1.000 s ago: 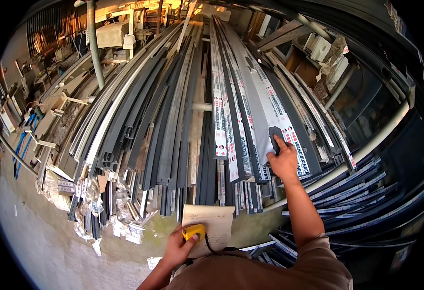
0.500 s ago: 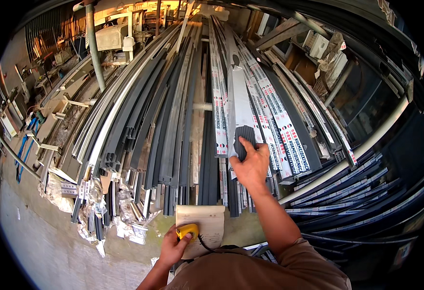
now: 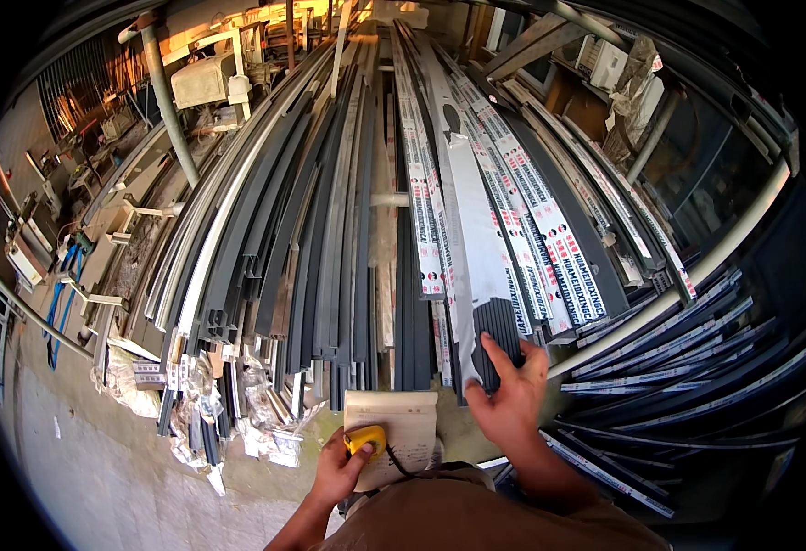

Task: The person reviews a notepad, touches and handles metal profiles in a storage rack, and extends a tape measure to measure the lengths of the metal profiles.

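My left hand (image 3: 338, 470) is closed around a yellow tape measure (image 3: 367, 441), holding it against the left edge of a notepad (image 3: 412, 422) with handwriting on its open page. A black cord hangs over that page. Over on the right, my right hand (image 3: 511, 395) grips the near end of a long dark grey ribbed profile (image 3: 497, 321), thumb at its left edge and the other fingers along its top and right side. White protective film (image 3: 478, 220) covers most of this profile and is peeled back at the near end, where the bare ribs show.
Dark grey profiles (image 3: 274, 220) lie lengthwise on a rack, left of several film-wrapped profiles (image 3: 550, 248). More profiles (image 3: 660, 367) are stacked lower at the right, below a pale pipe (image 3: 697, 275). Torn plastic wrap (image 3: 256, 422) hangs off the ends at left.
My right hand has come nearer and to the right, and the ribbed profile's end has slid toward me with it. The left hand keeps the tape measure and notepad in about the same place.
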A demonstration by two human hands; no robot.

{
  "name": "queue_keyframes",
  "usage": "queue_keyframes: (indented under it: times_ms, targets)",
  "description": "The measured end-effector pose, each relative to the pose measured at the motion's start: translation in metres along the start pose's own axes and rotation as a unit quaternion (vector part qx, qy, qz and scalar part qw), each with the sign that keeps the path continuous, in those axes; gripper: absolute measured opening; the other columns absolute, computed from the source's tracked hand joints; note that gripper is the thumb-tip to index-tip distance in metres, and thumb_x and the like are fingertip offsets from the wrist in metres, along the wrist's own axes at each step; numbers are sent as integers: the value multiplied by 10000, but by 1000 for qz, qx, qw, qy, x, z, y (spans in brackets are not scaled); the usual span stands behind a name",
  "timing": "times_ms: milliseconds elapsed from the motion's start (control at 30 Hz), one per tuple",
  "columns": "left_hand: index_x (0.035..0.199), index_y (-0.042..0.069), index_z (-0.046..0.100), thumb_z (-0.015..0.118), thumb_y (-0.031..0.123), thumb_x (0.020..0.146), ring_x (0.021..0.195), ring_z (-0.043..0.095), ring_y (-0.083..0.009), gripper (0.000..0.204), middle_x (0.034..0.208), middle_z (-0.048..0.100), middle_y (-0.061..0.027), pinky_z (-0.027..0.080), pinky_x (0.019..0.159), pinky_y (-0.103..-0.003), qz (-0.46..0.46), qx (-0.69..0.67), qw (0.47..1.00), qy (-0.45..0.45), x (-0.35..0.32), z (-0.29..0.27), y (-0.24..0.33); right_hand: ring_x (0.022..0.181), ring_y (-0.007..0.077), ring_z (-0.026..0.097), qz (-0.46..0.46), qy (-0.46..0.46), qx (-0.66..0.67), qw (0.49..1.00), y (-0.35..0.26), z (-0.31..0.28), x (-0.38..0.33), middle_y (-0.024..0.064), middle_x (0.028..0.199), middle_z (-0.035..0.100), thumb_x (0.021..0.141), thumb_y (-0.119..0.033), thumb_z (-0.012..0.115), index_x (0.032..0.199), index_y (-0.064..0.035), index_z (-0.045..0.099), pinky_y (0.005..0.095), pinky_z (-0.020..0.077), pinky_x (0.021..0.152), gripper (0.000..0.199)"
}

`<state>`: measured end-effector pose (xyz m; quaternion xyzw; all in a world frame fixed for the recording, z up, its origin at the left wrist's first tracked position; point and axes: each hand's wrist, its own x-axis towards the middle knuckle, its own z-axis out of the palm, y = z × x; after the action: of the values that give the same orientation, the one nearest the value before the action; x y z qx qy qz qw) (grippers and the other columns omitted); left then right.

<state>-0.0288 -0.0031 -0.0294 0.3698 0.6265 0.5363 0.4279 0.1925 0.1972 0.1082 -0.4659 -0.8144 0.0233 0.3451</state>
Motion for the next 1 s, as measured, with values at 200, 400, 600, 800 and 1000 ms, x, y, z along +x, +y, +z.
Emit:
queue_keyframes:
  times_ms: [200, 400, 600, 800, 1000]
  targets:
    - [1382, -11, 560, 640, 226, 1058, 1101, 705, -287, 410, 1190, 718, -185, 535, 993, -388, 34, 19, 998, -40, 33, 11, 24, 1161, 448, 533, 3, -23, -10, 1000, 14, -36, -17, 282, 1237, 531, 658, -279, 854, 1333, -169, 756, 507, 462, 999, 691]
    - [1589, -13, 301, 642, 202, 1071, 1115, 687, -234, 656, 1187, 704, -192, 524, 1003, -355, 69, 5, 992, -110, 68, 35, 21, 1162, 456, 571, 14, -9, -6, 1000, 27, -27, 16, 286, 1218, 565, 655, -228, 847, 1305, -167, 768, 517, 476, 1017, 657]
    - [1644, -29, 240, 632, 186, 1077, 1171, 637, -192, 722, 1301, 658, -165, 495, 1032, -332, 39, -42, 983, -175, 75, 50, 58, 1192, 436, 582, 29, 14, -20, 999, 52, -1, 64, 279, 1234, 573, 658, -177, 845, 1287, -157, 779, 501, 490, 1034, 633]
    - [1465, -41, 473, 638, 154, 1034, 1182, 617, -172, 501, 1279, 660, -127, 458, 1065, -306, -36, -122, 973, -191, 72, 36, 61, 1192, 434, 578, -4, 13, -82, 997, 50, -1, 75, 276, 1225, 585, 658, -204, 829, 1273, -149, 790, 512, 479, 1045, 619]
    - [1362, 23, 579, 557, 333, 1036, 1114, 700, -289, 450, 1217, 695, -138, 546, 1008, -403, -124, -407, 901, -91, 95, 37, 60, 1224, 409, 547, -25, 14, -98, 995, 38, 7, 74, 244, 1288, 574, 652, -246, 873, 1283, -173, 786, 503, 459, 1032, 640]
